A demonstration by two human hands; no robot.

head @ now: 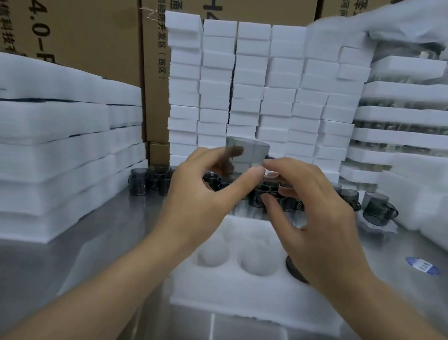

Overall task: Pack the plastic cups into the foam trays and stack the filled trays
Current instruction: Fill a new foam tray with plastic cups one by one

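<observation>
Head view: left hand (204, 192) pinches smoky round cup (248, 153); right hand (318, 218) grip unclear.

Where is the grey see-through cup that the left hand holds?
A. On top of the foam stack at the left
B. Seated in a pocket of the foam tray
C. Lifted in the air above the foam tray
C: the left hand pinches the grey cup in the air above the foam tray, not in a pocket.

I am counting one white moulded foam tray (247, 294), one lifted smoky grey plastic cup (248, 155), and loose cups (376, 210) beyond counting.
</observation>
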